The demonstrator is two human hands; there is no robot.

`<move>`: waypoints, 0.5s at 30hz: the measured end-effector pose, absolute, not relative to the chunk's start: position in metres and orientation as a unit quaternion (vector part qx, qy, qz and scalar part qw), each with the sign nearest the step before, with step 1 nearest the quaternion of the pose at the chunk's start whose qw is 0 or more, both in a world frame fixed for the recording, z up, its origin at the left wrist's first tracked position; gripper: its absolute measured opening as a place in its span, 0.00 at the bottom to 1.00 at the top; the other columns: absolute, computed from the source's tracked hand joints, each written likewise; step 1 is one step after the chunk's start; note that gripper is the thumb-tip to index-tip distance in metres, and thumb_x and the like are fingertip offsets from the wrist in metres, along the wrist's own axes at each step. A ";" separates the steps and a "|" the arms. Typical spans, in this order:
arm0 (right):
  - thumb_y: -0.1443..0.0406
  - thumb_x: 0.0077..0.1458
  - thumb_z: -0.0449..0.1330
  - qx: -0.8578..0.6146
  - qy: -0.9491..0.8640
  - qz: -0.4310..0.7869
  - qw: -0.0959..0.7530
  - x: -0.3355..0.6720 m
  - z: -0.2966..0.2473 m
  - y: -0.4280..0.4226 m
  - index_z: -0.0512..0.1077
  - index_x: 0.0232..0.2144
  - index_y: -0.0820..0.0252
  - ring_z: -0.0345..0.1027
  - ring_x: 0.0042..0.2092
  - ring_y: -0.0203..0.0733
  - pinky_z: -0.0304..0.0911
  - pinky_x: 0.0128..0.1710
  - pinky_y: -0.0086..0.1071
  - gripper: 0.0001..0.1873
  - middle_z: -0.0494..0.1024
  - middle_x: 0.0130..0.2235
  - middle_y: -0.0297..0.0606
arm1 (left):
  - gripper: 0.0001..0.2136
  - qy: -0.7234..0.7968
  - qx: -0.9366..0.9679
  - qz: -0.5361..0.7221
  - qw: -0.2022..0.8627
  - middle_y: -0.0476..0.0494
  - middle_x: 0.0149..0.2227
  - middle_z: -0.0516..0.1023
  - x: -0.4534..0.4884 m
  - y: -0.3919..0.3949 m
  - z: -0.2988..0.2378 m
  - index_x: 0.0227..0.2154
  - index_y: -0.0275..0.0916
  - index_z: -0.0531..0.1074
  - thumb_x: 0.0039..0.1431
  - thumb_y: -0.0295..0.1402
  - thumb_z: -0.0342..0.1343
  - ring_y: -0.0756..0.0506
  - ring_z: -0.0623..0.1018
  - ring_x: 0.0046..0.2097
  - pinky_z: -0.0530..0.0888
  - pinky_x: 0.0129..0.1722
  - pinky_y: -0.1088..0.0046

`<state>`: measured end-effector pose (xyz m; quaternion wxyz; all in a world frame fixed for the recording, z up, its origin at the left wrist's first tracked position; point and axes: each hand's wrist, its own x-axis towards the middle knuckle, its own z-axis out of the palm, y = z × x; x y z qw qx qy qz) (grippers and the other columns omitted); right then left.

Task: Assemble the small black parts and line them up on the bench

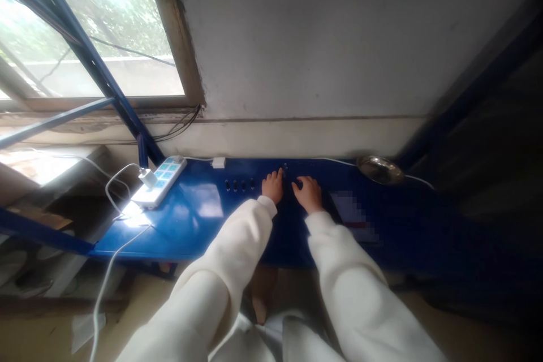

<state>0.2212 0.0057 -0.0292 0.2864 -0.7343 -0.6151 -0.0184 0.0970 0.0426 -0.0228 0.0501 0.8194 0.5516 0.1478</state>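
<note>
Both my arms, in white sleeves, reach onto a blue metal tabletop [199, 220]. My left hand [272, 185] and my right hand [308, 192] lie close together near the table's far edge. Their fingers are bent toward a small dark thing [289, 180] between them, which is too small and dark to name. Left of my left hand, several small dark pieces [240, 185] stand in a row on the table.
A white power strip [159, 181] with a white plug and cables lies at the table's left end. A small white adapter [218, 162] sits by the wall. A metal bowl [379, 169] rests at the right. Blue frame bars [106, 79] cross a window on the left.
</note>
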 end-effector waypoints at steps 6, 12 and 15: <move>0.62 0.53 0.54 -0.753 -0.599 0.047 0.267 0.213 -0.034 0.027 0.71 0.39 0.61 0.64 0.44 0.45 0.57 0.41 0.35 0.13 0.74 0.41 0.43 | 0.14 0.570 0.796 0.189 0.081 0.37 0.43 0.71 0.093 0.045 -0.017 0.45 0.36 0.64 0.59 0.23 0.39 0.44 0.71 0.44 0.67 0.42 0.69; 0.58 0.50 0.57 -0.775 -0.577 0.065 0.250 0.206 -0.039 0.045 0.71 0.39 0.60 0.64 0.46 0.46 0.57 0.41 0.37 0.16 0.73 0.42 0.44 | 0.10 0.574 0.750 0.297 0.138 0.40 0.39 0.74 0.085 0.030 -0.016 0.38 0.37 0.67 0.60 0.26 0.41 0.46 0.73 0.41 0.69 0.39 0.71; 0.57 0.49 0.58 -0.775 -0.572 0.060 0.262 0.204 -0.042 0.050 0.72 0.37 0.60 0.63 0.45 0.46 0.57 0.41 0.38 0.15 0.73 0.42 0.44 | 0.09 0.551 0.725 0.378 0.165 0.41 0.37 0.74 0.076 0.014 -0.016 0.37 0.38 0.67 0.59 0.27 0.42 0.46 0.74 0.39 0.70 0.40 0.70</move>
